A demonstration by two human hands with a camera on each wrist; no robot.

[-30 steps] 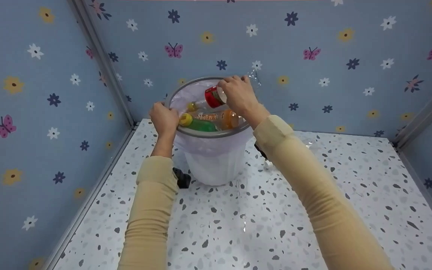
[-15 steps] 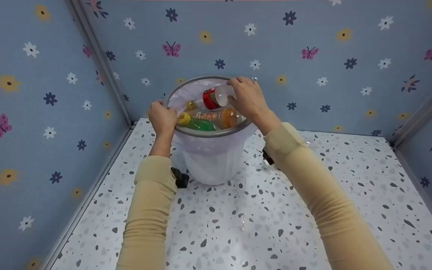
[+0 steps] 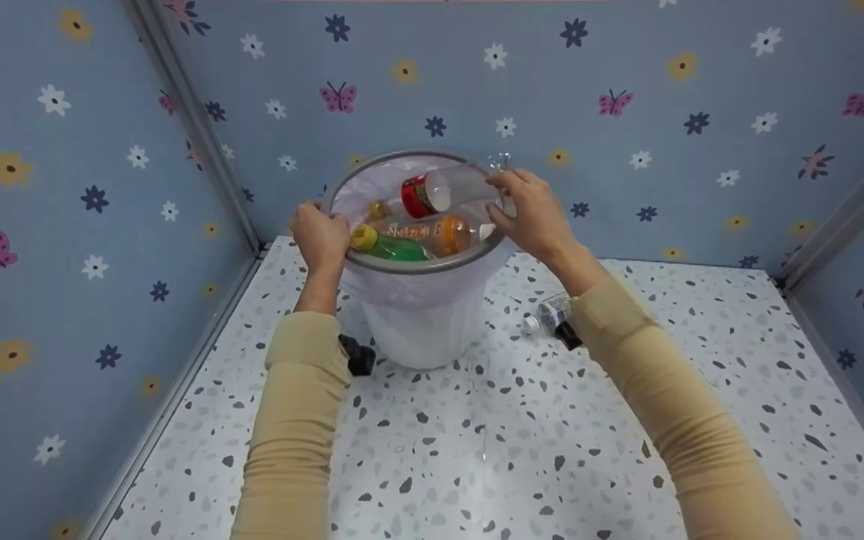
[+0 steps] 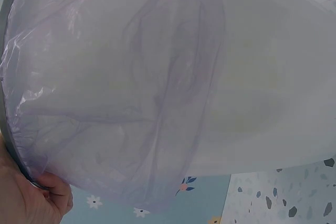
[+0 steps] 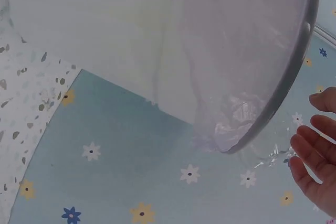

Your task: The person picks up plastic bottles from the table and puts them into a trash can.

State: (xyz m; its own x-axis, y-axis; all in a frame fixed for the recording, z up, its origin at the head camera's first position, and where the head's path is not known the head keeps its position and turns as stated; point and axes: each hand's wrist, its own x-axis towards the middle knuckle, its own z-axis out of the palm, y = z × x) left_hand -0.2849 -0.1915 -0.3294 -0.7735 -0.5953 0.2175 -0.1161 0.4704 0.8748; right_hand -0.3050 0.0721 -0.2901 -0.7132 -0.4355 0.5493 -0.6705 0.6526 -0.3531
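A white bin (image 3: pixel 421 330) with a grey rim (image 3: pixel 432 268) and a pale purple liner (image 4: pixel 173 77) stands tilted on the speckled surface. My left hand (image 3: pixel 319 236) grips its rim at the left, fingers curled over the edge in the left wrist view. Inside lie a clear bottle with a red label (image 3: pixel 418 196), an orange-capped bottle (image 3: pixel 453 234) and a green bottle with a yellow cap (image 3: pixel 400 249). My right hand (image 3: pixel 533 214) is at the rim's right side. Its fingers are loosely bent and apart from the rim in the right wrist view, holding nothing.
A small clear bottle with a white cap (image 3: pixel 550 311) lies to the right of the bin, partly behind my right forearm. Flowered blue wall panels (image 3: pixel 672 150) stand behind and at both sides. Crinkled clear plastic (image 5: pixel 270 156) shows beyond the rim.
My right hand has moved right, off the red-labelled bottle, which stays in the bin. The small bottle beside the bin has come into fuller view. My left hand keeps its grip.
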